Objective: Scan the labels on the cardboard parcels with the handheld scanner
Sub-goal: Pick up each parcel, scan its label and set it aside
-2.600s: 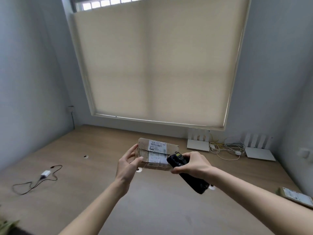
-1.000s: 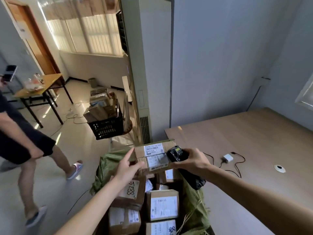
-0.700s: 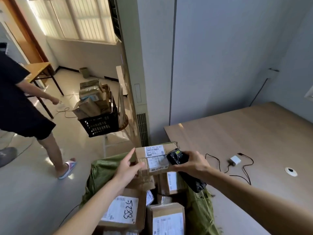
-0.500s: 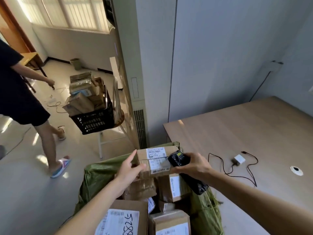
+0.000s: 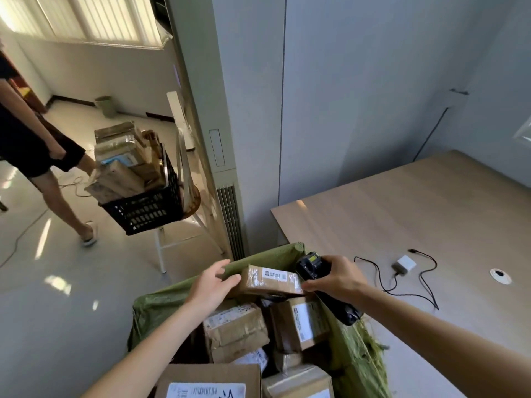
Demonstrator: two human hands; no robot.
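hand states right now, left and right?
Left hand: open, straight fingers touching the end of the small parcel.
Right hand: closed around the handheld scanner.

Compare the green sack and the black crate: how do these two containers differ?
The green sack is soft and crumpled; the black crate is rigid and perforated. The sack sits close beside the table; the crate rests farther off on a stool. Both hold brown cardboard parcels.

Small taped cardboard parcel [image 5: 267,280], white label [image 5: 277,275] up, atop other parcels [image 5: 235,331] — black scanner [image 5: 313,267] just beside it.
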